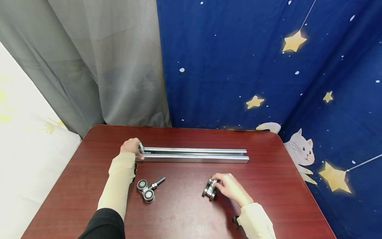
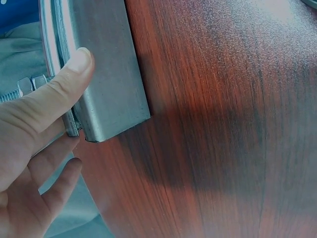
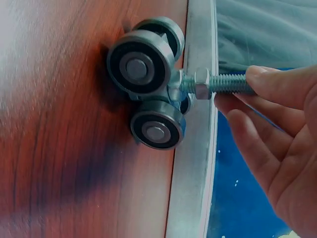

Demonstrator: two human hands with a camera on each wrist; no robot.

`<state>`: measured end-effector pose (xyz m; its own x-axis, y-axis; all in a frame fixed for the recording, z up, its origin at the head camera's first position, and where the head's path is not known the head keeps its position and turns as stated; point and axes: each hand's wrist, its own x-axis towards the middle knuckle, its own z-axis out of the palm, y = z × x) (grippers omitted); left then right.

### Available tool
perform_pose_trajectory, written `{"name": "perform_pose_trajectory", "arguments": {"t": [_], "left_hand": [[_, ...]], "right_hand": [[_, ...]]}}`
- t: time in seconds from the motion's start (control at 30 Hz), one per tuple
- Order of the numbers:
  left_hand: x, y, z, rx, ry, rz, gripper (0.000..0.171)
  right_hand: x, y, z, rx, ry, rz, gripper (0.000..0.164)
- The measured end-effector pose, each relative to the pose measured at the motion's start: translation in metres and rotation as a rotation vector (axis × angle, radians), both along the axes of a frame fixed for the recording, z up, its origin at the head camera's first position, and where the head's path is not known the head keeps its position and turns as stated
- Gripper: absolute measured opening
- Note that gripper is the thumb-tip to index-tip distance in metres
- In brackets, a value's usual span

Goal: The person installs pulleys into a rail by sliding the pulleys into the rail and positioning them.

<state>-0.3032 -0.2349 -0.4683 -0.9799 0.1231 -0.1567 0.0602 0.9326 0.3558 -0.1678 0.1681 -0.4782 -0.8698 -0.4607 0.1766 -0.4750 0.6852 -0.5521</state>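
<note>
A long silver metal channel rail lies across the table, its slot facing up. At its left end my left hand grips it, the thumb on the near wall and the fingers round the far side and end. Beside that thumb a threaded bolt with a nut stands out of the slot; whatever is below it is hidden inside the rail. My right hand pinches the threaded stem of a roller trolley, wheels downward, in front of the rail's right half.
Another roller trolley lies on its side on the table, left of centre, stem toward the upper right. The reddish-brown table has rounded far corners. Grey curtain and blue star-patterned cloth hang behind it.
</note>
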Motion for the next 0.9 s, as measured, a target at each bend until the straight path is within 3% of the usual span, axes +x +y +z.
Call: {"name": "perform_pose_trajectory", "arguments": {"t": [0.2,0.9], "left_hand": [[0.001,-0.001,0.0,0.004,0.0,-0.004,0.028],[0.001,0.0,0.003,0.006,0.006,-0.005,0.026]], "right_hand": [[0.003,-0.002,0.0,0.006,0.003,-0.064,0.011],[0.001,-0.014,-0.005,0.084,0.275,-0.141,0.013]]}}
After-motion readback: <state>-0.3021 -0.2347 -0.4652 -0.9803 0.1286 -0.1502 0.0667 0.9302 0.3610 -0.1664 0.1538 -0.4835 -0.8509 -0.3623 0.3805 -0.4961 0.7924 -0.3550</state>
